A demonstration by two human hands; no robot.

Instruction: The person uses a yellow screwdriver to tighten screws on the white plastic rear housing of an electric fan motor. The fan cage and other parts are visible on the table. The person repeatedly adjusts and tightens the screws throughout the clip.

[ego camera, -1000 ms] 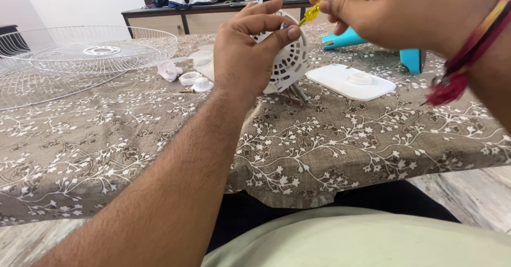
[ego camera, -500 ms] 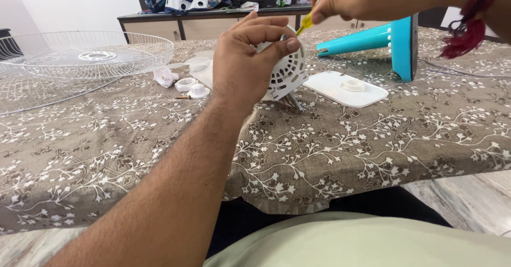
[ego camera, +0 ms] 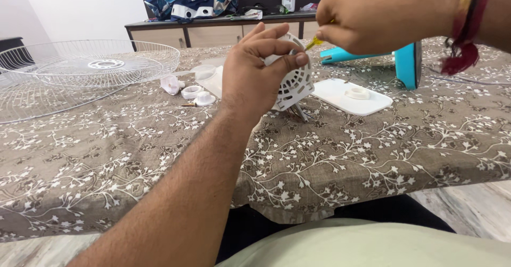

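Note:
My left hand (ego camera: 261, 70) grips a round white vented fan motor housing (ego camera: 294, 83) that stands on edge on the table, thumb on its face. A thin metal shaft pokes out under the housing toward the cloth. My right hand (ego camera: 380, 14) is raised above and right of the housing and pinches a yellow-handled screwdriver (ego camera: 314, 42), whose tip points at the housing's upper rim. A red and yellow thread band circles my right wrist.
A white wire fan guard (ego camera: 90, 64) lies at the far left on the floral tablecloth (ego camera: 346, 155). Small white plastic caps (ego camera: 197, 94) sit beside it. A white flat base plate (ego camera: 351, 96) and a turquoise fan stand (ego camera: 404, 64) lie right. A sideboard with a bag stands behind.
The view has shifted, showing more of the table's right side and the turquoise stand. My right hand has drifted right and up with the screwdriver; my left hand keeps its grip.

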